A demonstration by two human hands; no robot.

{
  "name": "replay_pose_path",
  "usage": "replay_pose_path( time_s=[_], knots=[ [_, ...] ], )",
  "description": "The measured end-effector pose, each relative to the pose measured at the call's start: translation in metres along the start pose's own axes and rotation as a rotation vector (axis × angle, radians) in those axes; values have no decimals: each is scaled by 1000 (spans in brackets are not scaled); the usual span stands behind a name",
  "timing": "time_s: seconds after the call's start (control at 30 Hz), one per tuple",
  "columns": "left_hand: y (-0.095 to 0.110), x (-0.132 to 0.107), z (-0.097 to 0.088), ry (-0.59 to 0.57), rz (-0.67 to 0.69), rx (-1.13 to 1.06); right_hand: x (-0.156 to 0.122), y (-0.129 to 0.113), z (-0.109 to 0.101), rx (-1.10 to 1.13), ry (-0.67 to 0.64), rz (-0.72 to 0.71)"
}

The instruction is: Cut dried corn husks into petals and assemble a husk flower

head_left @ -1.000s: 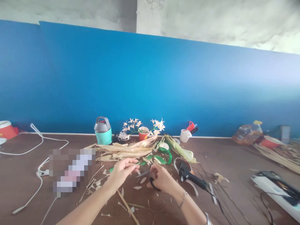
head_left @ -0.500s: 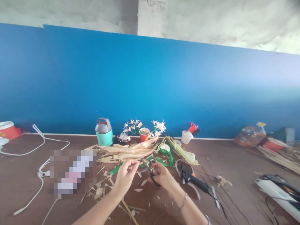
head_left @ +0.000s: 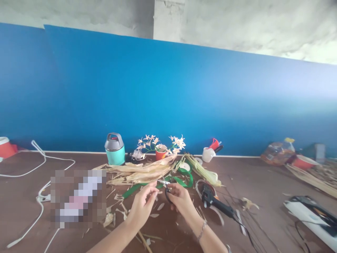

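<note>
My right hand [head_left: 180,198] is closed on black-handled scissors [head_left: 167,193], whose blades point left toward my other hand. Thumb and fingers of my left hand [head_left: 143,202] are pinched on a small pale piece of corn husk [head_left: 159,192], mostly hidden by the fingertips. Just beyond both hands lie dried corn husks [head_left: 142,172] and a green ribbon [head_left: 131,190]. Small petal-shaped cuttings [head_left: 154,215] are scattered on the table beneath. To the right of the scissors rests a black glue gun [head_left: 217,203].
Along the back stand a turquoise flask [head_left: 115,154], a red cup [head_left: 160,154] among pale husk flowers [head_left: 179,142], and a white cup [head_left: 207,154] with tools. A greener husk bundle [head_left: 204,171] lies right of centre. White cables [head_left: 39,207] run at left.
The scissors have turned so their blades now show between my hands, close to the left fingertips. My left hand keeps its pinch. The view has shifted slightly.
</note>
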State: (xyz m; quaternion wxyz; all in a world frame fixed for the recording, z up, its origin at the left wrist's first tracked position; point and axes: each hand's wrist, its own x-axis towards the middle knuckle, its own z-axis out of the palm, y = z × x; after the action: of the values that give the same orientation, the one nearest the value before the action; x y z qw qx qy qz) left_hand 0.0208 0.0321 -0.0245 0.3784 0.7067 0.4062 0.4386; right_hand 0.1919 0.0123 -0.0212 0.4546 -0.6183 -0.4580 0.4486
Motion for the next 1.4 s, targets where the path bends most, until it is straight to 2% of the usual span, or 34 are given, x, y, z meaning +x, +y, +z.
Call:
replay_pose_path(
  time_s=[0.23, 0.4, 0.47, 0.6, 0.7, 0.8, 0.93, 1.23, 1.4],
  knots=[
    [1, 5, -7, 108, -17, 148, 0, 4, 1, -60, -22, -73],
    [3, 6, -6, 190, 16, 179, -3, 0, -2, -279, 92, -237],
    [3, 6, -5, 171, 3, 131, -3, -1, -3, -352, 126, -291],
    [5, 4, -3, 114, -14, 58, -6, -6, -4, -352, 173, -353],
    [8, 2, -3, 92, 21, 69, -12, -12, 0, -273, 127, -431],
    [12, 1, -2, 72, 86, 88, -15, -15, 6, -122, -5, -360],
    [14, 0, 0, 37, 146, 107, -14, -16, 8, 46, -91, -208],
    [16, -5, 1, 49, 137, 143, -22, -28, 7, 227, -102, -69],
    [22, -5, 2, 14, 46, 76, -24, -26, 8, 285, -140, -19]
  ],
)
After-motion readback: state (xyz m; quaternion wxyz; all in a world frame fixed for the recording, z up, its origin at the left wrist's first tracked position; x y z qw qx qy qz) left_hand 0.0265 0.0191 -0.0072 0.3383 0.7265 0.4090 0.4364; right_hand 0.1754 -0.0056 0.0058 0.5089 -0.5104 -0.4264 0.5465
